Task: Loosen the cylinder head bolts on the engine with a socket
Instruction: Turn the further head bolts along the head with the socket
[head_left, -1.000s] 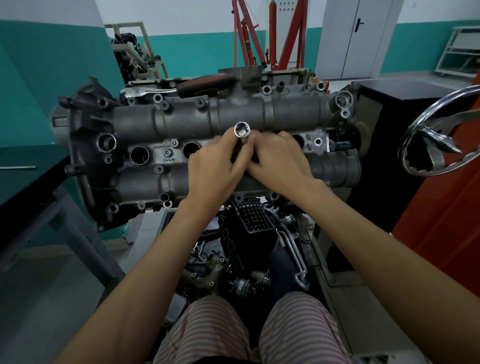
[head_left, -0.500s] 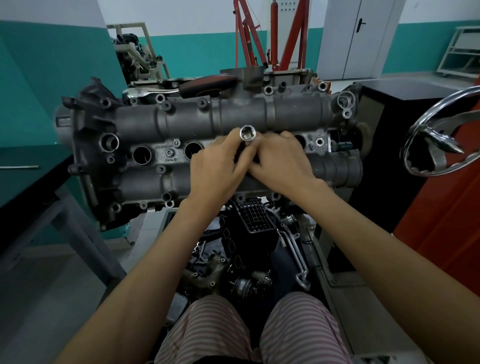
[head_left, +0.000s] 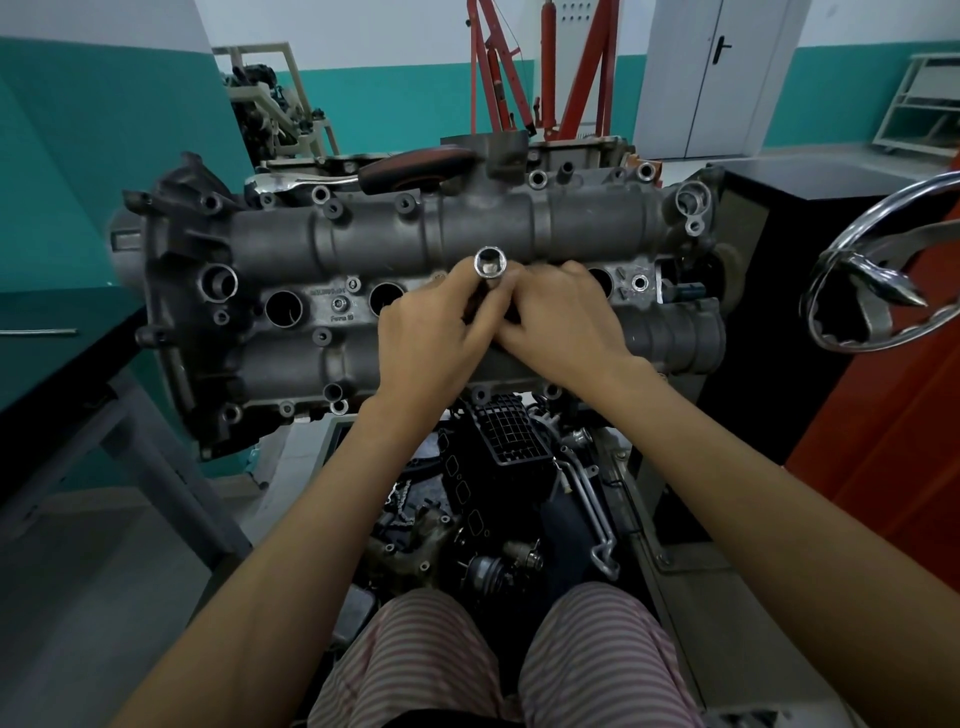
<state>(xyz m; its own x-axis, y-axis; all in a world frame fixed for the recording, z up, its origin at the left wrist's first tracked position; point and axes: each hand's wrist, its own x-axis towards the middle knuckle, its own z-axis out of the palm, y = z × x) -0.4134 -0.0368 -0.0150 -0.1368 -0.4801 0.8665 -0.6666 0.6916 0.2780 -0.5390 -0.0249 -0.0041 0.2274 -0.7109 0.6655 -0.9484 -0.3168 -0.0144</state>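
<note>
Nearest us were our striped trousers (head_left: 415, 660), and just beyond them a jumble of dark engine parts (head_left: 498, 499) down below the stand. Both forearms reached up to the middle of the engine's cylinder head (head_left: 322, 249). Our left hand (head_left: 426, 332) curled round the chrome socket (head_left: 489, 264), pinching its shaft, the open end facing up at us. Our right hand (head_left: 566, 317) pressed in beside it, fingers bent toward the socket's lower end; we could not tell whether they gripped it. The socket stood at the head's centre line, between the spark plug wells. Farther back a ratchet with a red-and-black handle (head_left: 415, 169) lay on the head's far edge. Behind, a red engine hoist (head_left: 498, 78).
</note>
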